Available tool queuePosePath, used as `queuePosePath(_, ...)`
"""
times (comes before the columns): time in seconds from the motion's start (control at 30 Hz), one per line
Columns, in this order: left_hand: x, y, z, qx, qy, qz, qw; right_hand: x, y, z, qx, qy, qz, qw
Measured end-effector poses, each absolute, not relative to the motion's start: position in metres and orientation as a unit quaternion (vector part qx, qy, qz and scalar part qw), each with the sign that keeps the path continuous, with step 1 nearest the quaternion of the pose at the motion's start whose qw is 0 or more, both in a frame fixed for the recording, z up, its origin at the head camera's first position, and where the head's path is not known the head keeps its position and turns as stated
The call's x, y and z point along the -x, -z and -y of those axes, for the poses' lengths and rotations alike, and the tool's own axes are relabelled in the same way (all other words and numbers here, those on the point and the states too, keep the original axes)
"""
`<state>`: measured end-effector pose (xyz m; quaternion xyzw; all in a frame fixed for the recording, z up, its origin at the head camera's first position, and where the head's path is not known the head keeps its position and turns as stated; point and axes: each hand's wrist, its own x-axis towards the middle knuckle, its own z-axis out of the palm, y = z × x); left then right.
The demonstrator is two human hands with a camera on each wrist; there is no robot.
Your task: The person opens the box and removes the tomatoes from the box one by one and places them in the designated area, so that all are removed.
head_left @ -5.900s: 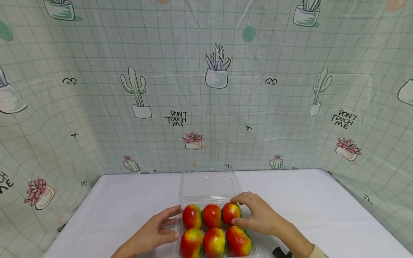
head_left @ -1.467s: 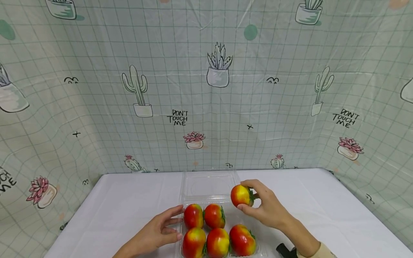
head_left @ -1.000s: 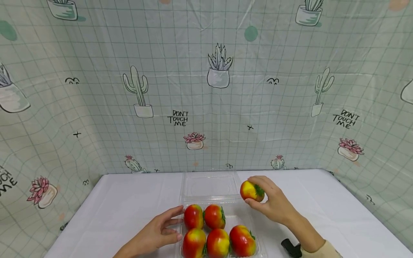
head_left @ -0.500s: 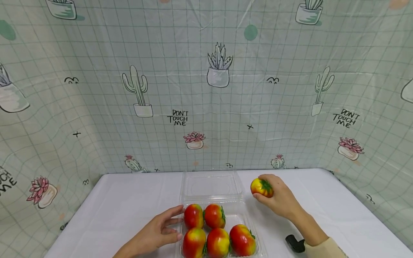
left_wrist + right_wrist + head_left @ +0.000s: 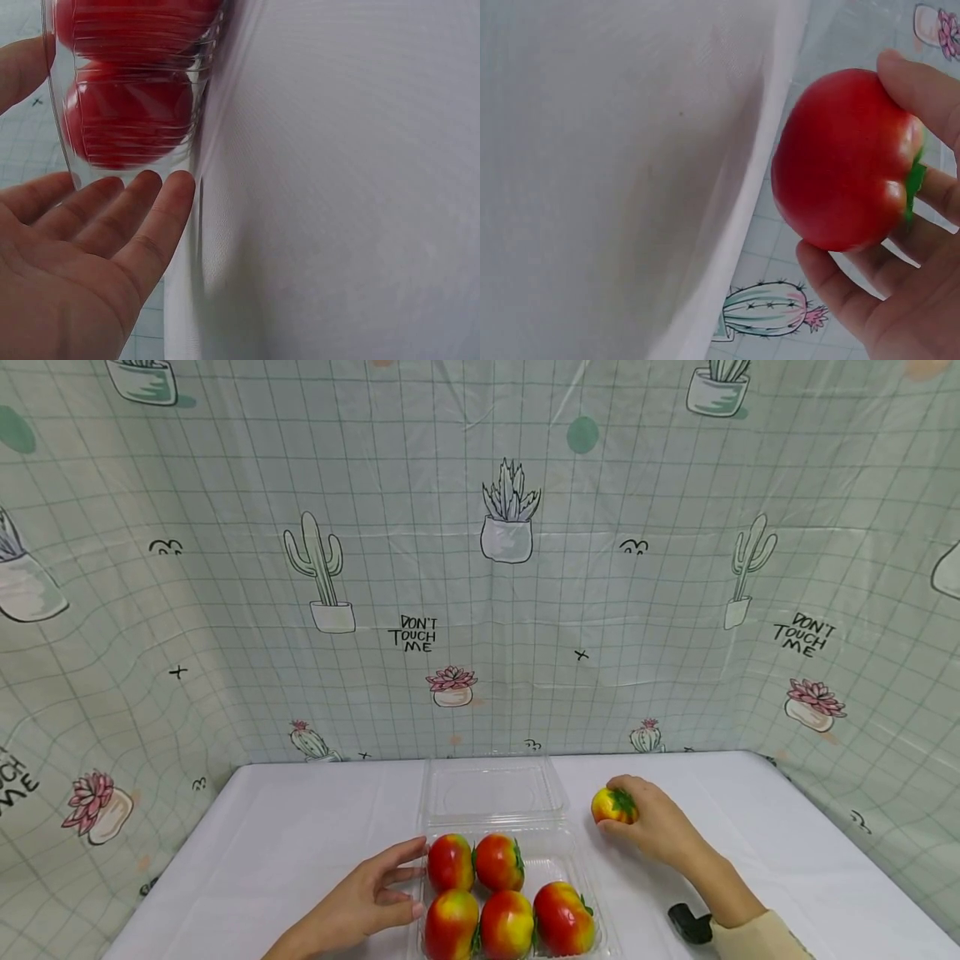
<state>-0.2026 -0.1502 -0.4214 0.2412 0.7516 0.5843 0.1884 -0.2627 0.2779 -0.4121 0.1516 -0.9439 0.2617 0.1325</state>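
Note:
My right hand (image 5: 660, 827) holds a red-and-yellow tomato (image 5: 612, 806) with a green leafy top, right of the clear plastic box (image 5: 546, 864). In the right wrist view, thumb and fingertips grip the tomato (image 5: 840, 161) at opposite sides; a small gap appears between it and the white cloth. Several similar tomatoes (image 5: 506, 925) sit in the box in two rows, and the back right spot is bare. My left hand (image 5: 360, 897) is at the box's left side. Its fingers (image 5: 139, 244) are extended, with fingertips against the clear wall in the left wrist view.
The box's transparent lid (image 5: 491, 789) lies folded back behind it. A white cloth (image 5: 315, 818) covers the table. Beside my right sleeve (image 5: 757, 937) is a black object (image 5: 690, 924). A printed grid curtain (image 5: 480, 610) surrounds the back and sides.
My right hand has taken the tomato out of the box's back right spot, carried it up and rightward, then lowered it toward the cloth. The left hand has stayed at the box.

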Motion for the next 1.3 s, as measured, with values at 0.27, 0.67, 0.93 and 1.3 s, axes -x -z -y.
queuePosePath(0.27,0.2024,0.4216,0.1499,-0.239,-0.585,-0.751,0.19,0.2626,0.4138,-0.28,-0.148,-0.245,0.952,0.107)
queuePosePath(0.67,0.2021,0.4224,0.1506,-0.248,-0.585,-0.749,0.186,0.2631,0.4161,-0.2815,-0.154,-0.241,0.953,0.103)
queuePosePath(0.93,0.2019,0.4206,0.1509,-0.246,-0.581,-0.753,0.188,0.2622,0.4155,-0.2803,-0.155,-0.245,0.952,0.102)
queuePosePath(1.3,0.2024,0.4221,0.1504,-0.253,-0.583,-0.751,0.183,0.2621,0.4163,-0.2792,-0.156,-0.25,0.95,0.106)
